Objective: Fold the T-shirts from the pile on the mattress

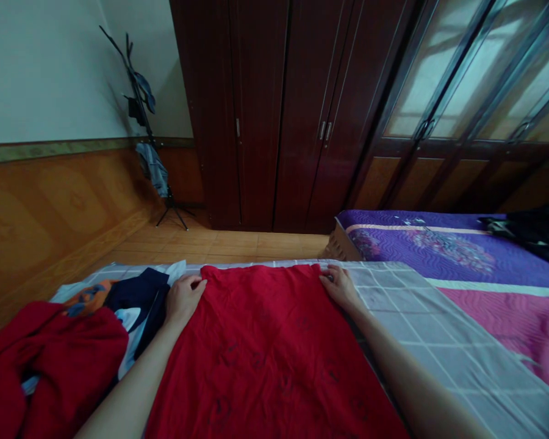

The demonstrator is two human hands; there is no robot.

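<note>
The brown wardrobe [260, 171] stands at the far side, beyond a strip of floor, and it seems too far to disturb anything. The bed [448, 235] with purple and pink cover is on the right, beside the grey checked sheet [430, 329]. This sheet looks thin and loose, so a strong pull on what lies over it could perhaps drag it also and make new folds. On the sheet, in the middle, lies the red cloth [274, 353], spread out, with its near part outside the view. It has many small wrinkles, and in my judgement they could become fixed creases if the cloth is pressed or doubled without smoothing. Its far edge is close to the far edge of the sheet, so a push forward could let it hang over. On the left there is a heaped red garment [73, 360], and near it a dark blue garment [137, 289]. The left forearm passes just beside them, so a wide movement of the elbow could catch a sleeve or mix the pieces, more easily because two are of similar red. The left hand [183, 302] and the right hand [343, 289] each pinch one far corner with the fingertips. Such a grip takes little fabric; with uneven tension, one corner could slip and the edge would become slanted.
</note>
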